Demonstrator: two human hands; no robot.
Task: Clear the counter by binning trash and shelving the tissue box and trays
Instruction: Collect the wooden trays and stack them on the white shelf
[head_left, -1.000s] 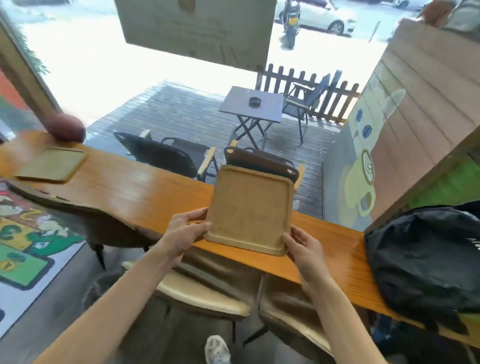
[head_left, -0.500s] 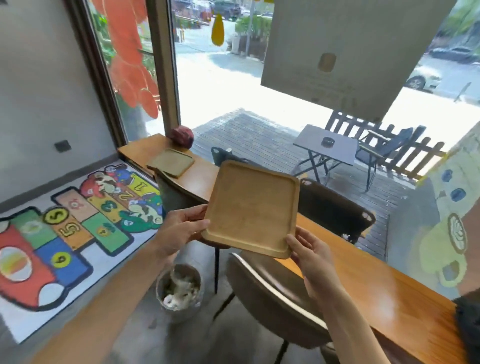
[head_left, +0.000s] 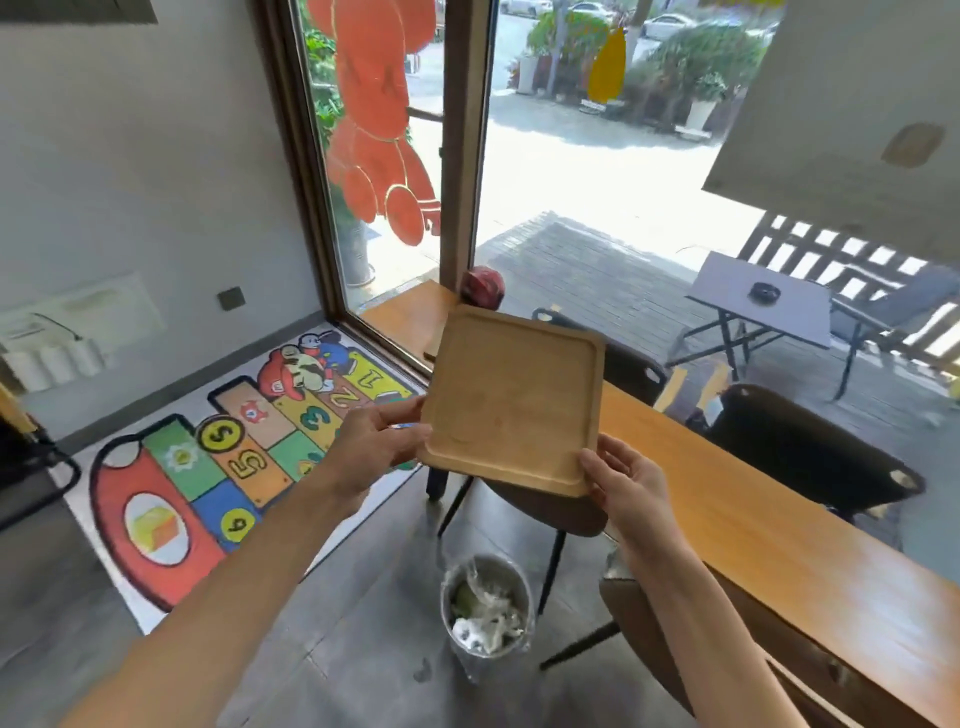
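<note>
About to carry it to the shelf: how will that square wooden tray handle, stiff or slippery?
The wooden tray looks rigid: it stays flat though the left hand and right hand grip only its near corners. Its smooth finish may slip, but the raised rim should help.

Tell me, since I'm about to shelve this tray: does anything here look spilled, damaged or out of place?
Nothing stands out. The wooden tray looks bare and whole, tilted between the left hand and right hand. The bin on the floor stands upright with its trash inside. A dark mark on the floor near it could be a stain, too small to tell.
</note>
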